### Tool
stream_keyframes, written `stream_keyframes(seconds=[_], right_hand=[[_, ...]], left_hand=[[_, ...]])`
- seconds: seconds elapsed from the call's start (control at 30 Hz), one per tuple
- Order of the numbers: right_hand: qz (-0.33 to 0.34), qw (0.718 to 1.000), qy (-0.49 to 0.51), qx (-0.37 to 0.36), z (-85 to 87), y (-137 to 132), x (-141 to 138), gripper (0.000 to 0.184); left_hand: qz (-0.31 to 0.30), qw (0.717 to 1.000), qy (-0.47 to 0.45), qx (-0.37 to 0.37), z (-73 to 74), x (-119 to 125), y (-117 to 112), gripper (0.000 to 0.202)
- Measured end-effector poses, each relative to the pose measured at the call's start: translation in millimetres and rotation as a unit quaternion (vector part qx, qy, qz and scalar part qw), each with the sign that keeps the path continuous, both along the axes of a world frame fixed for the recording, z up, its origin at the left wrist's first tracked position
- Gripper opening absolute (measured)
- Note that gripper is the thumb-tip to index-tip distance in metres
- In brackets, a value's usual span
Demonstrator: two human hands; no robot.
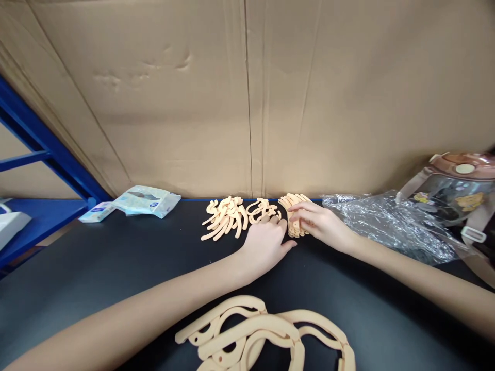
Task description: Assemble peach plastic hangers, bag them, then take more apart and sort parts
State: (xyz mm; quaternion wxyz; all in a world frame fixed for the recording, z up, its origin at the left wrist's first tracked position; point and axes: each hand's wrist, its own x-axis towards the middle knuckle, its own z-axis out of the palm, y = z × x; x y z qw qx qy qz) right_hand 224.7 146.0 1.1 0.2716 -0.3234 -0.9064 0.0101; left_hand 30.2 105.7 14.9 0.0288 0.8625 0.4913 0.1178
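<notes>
Peach-coloured stack (295, 199) against right hand (324, 224)

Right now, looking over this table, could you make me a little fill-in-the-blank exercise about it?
1. The beige pieces in the foreground rest on a tabletop coloured ____.
2. Of the left hand and the right hand, the one nearer the crumpled clear plastic is the ____ one.
3. The metal frame is painted ____.

Missing words: black; right; blue.

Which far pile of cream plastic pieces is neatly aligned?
The rightmost pile, at the right hand: its pieces lie aligned; the left pile and middle pile are jumbled.
</notes>
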Motion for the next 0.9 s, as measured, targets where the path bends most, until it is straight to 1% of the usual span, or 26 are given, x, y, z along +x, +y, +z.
stream_keyframes(seconds=[0.1,0.23,0.47,0.57,0.63,0.67,0.73,0.77,0.8,0.83,0.9], right_hand=[[-0.018,1.000,-0.004,-0.007,-0.5,-2.8,2.9,0.032],[-0.060,0.998,0.001,-0.010,-1.6,-5.4,6.4,0.032],[-0.041,0.999,0.002,-0.032,-6.9,-3.5,4.3,0.032],[-0.042,0.998,0.005,-0.035,-4.2,-3.2,4.6,0.031],[-0.048,0.998,0.011,-0.031,2.5,-9.4,5.4,0.031],[-0.048,0.998,0.019,-0.027,7.4,-16.0,5.2,0.030],[-0.039,0.998,0.033,-0.022,18.5,-36.8,2.4,0.027],[-0.024,0.999,0.041,-0.023,23.9,-50.6,-0.9,0.026],[-0.011,0.999,0.030,-0.040,28.4,-65.6,-5.5,0.024],[0.000,0.998,0.012,-0.059,31.7,-81.1,-11.3,0.022],[0.008,0.993,-0.040,-0.113,33.2,-108.9,-25.7,0.019]], left_hand=[[0.003,1.000,0.012,0.005,-3.6,5.1,4.1,0.026],[-0.003,1.000,0.025,0.008,-3.6,7.2,7.2,0.022],[0.002,0.999,0.031,0.009,-3.4,8.5,11.6,0.019],[0.001,1.000,0.028,0.004,0.0,8.8,8.7,0.020],[-0.006,1.000,0.024,-0.006,7.5,3.7,2.9,0.019],[-0.014,1.000,0.022,-0.012,13.6,-1.6,-1.0,0.019],[-0.037,0.998,0.016,-0.038,30.4,-17.9,-9.7,0.019],[-0.053,0.997,0.016,-0.058,40.5,-28.1,-14.0,0.020],[-0.076,0.992,0.017,-0.095,50.9,-38.6,-18.0,0.023],[-0.099,0.980,0.022,-0.169,60.9,-48.7,-21.5,0.026],[-0.126,0.947,0.084,-0.284,76.6,-63.9,-27.0,0.037]])
